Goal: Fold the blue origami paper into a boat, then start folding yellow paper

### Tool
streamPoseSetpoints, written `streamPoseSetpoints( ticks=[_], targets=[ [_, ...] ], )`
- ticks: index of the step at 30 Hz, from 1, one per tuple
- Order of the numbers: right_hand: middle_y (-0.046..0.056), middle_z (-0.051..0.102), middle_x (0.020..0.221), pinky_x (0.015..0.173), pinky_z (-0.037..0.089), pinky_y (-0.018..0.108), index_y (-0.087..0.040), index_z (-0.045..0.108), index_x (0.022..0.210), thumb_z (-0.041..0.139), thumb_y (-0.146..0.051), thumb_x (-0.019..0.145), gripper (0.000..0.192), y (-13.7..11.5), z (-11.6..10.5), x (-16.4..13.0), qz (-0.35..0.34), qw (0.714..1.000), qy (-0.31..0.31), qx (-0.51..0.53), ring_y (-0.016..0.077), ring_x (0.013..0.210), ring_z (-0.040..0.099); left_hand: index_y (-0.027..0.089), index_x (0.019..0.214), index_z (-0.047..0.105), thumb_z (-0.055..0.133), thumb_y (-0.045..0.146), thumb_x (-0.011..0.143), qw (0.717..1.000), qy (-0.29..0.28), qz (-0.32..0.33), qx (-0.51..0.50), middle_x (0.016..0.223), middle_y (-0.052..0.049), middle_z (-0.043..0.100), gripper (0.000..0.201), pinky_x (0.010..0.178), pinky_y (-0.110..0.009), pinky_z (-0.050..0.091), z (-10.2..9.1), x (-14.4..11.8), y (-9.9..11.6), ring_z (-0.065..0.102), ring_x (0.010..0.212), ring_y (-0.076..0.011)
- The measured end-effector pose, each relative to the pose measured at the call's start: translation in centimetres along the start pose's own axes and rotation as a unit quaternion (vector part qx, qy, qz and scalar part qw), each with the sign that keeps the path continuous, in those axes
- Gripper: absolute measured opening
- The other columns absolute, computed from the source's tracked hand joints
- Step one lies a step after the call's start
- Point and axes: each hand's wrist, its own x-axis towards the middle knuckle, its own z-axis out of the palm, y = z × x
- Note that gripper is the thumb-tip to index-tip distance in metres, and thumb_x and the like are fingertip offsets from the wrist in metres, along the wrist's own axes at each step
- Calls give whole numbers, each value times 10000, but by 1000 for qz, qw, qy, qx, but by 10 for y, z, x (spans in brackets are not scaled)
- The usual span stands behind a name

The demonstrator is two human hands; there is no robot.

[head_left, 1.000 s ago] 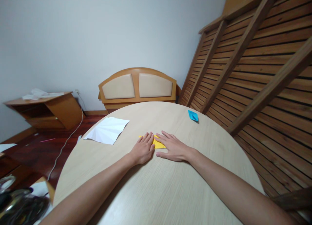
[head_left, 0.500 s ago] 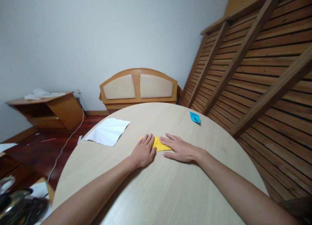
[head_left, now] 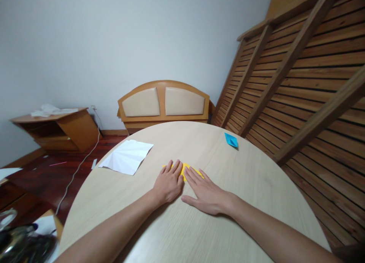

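1. The slatted wooden frame (head_left: 299,84) leans against the wall on your right and fills that whole side of the view.
2. The round desk (head_left: 199,232) spreads out in front of you, pale wood grain, with everything you work on resting on its far half.
3. Beyond the desk stands a headboard (head_left: 164,102) with two padded panels, set on the floor against the wall.
4. A low wooden cabinet (head_left: 61,130) sits to the far left, with some white material on top.
5. A creased white sheet (head_left: 127,156) lies flat on the desk, left of your hands and apart from them.
6. Your left hand (head_left: 169,182) lies flat, palm down, fingers stretched out and pressing on the left part of the yellow paper (head_left: 185,168).
7. Your right hand (head_left: 207,192) is also flat and spread, its fingertips on the right part of the yellow paper; neither hand grips anything.
8. The yellow paper lies on the desk near its middle, mostly covered by your fingers.
9. A small blue folded paper (head_left: 231,140) rests near the right rim of the desk, well apart from your hands.
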Motion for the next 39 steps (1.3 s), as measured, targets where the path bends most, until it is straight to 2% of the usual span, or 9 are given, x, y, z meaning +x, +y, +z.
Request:
streamPoseSetpoints(
  ticks=[8,12,15,17,26,30,33,36,39],
  targets=[
    [157,65,1627,1231,43,514,-57,154,1567,331,-706,928,927,3,-7,0,7,1000,-12,6,300,1517,35,67,1488,357,306,353,984,995,30,-89,47,1592,-182,272,582,1183,-528,221,-4,3,-17,208,1487,-344],
    [145,78,1630,1231,24,505,-80,163,1569,351,-706,924,918,4,-7,-1,0,1000,-1,9,290,1518,39,95,1522,291,306,340,995,998,60,-12,5,1624,-139,193,582,1220,-462,171,-6,5,-18,119,1515,-263],
    [132,75,1635,1229,-3,493,-102,170,1571,353,-715,919,913,7,-9,-1,-7,1000,-6,9,282,1520,37,91,1549,230,272,370,1016,997,19,65,-44,1630,-125,170,603,1219,-410,201,-5,8,-15,121,1514,-232],
    [123,75,1637,1228,-22,484,-113,173,1572,349,-729,912,920,9,-10,-1,-11,1000,-8,9,276,1520,37,97,1547,248,244,377,1023,995,-17,82,-47,1622,-119,201,595,1218,-418,202,-5,9,-14,157,1508,-239],
    [112,150,1638,1220,-40,481,-192,255,1563,402,-754,880,897,13,-10,-3,-22,1000,-1,15,282,1519,63,36,1534,251,225,339,1018,998,-50,-27,23,1608,-173,205,599,1195,-463,235,-14,5,-22,172,1498,-294],
    [106,140,1641,1209,-47,511,-261,310,1545,441,-741,876,834,11,-15,-5,-28,999,-10,27,296,1518,51,33,1534,245,236,327,1016,997,-54,-42,43,1608,-186,204,596,1181,-468,260,-15,7,-30,190,1490,-322],
    [107,128,1643,1204,-51,520,-286,336,1533,474,-740,862,822,10,-17,-5,-27,999,-13,34,306,1517,46,58,1515,300,249,311,1013,995,-34,-62,64,1595,-182,260,565,1164,-485,290,-14,8,-39,237,1477,-335],
    [102,130,1645,1205,-40,521,-293,350,1527,491,-740,853,820,10,-19,-5,-22,999,-18,40,313,1516,47,44,1487,344,306,273,989,993,28,-80,82,1578,-205,294,550,1177,-505,256,-15,7,-41,243,1476,-339],
    [109,123,1645,1207,-31,521,-278,341,1532,490,-741,852,836,11,-19,-4,-28,999,-22,37,311,1517,34,63,1512,296,292,265,994,998,59,2,38,1606,-172,240,556,1214,-475,186,-15,7,-34,188,1500,-280]
  ],
)
